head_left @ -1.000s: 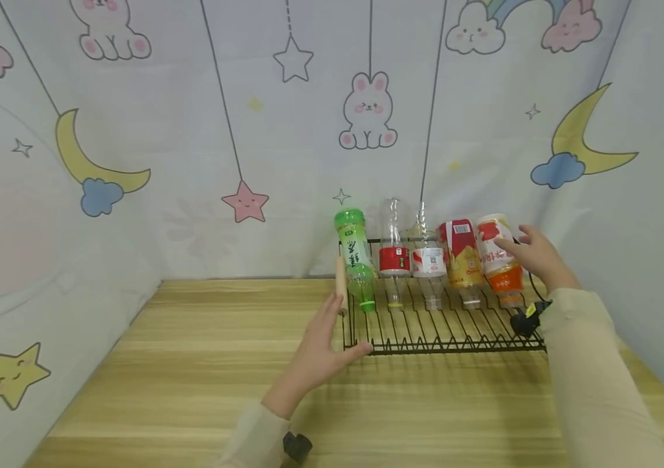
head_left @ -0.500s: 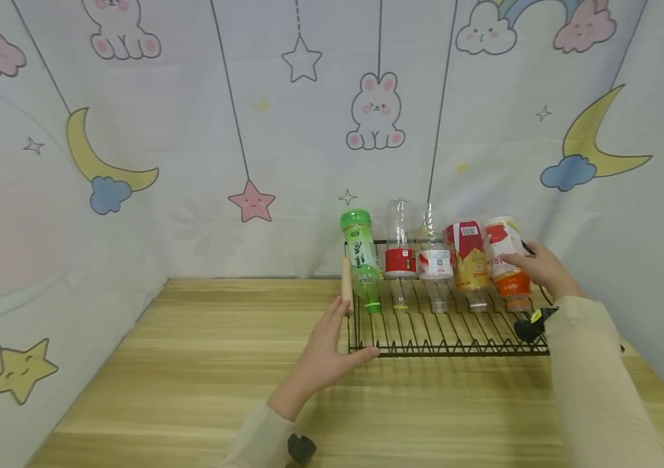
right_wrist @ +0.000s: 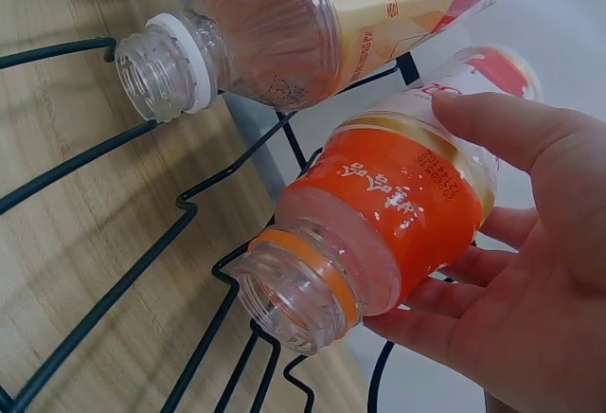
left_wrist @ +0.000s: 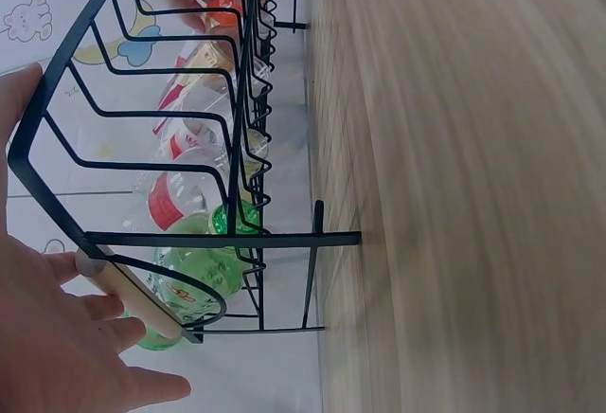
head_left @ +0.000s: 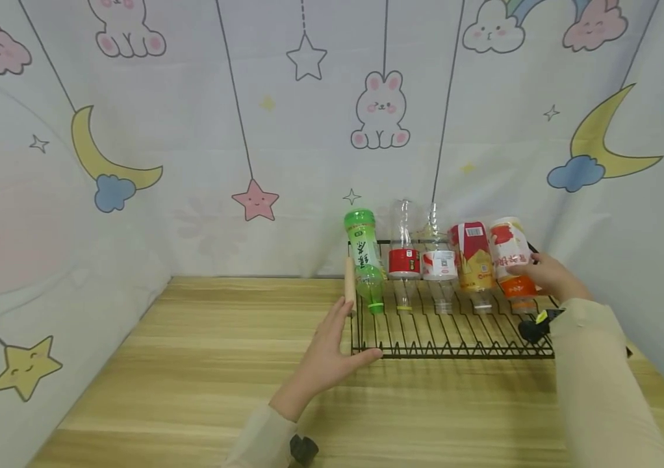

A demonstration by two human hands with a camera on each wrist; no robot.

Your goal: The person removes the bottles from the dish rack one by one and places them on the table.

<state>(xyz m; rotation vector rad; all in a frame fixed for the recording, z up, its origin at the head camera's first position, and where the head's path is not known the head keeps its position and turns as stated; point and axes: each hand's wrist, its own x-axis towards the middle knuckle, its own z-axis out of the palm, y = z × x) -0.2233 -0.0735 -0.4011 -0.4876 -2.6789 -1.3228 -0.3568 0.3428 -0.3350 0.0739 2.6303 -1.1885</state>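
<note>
Several plastic bottles lean neck-down in a row on a black wire rack [head_left: 437, 353]. My right hand [head_left: 557, 278] holds the rightmost one, a white-and-orange bottle [head_left: 510, 250]. In the right wrist view, the thumb lies across its label and the fingers curl under its side; its neck [right_wrist: 294, 285] is uncapped, close over the wires. At the rack's left end, my left hand [head_left: 327, 348] has its fingers extended, fingertips right at the wooden handle [head_left: 350, 279]. A green bottle [head_left: 364, 253] stands nearest that hand.
Between the end bottles lean a clear bottle with a red label [head_left: 405, 263], another with a white label [head_left: 440, 265], and a red-and-yellow bottle [head_left: 473, 260]. The rack stands on a wood-grain table [head_left: 209, 370] against a cartoon-printed curtain [head_left: 297, 136].
My right hand has come down and closed around the white-and-orange bottle. My left hand stays at the rack's left end. The whole scene shifts slightly right in the head view.
</note>
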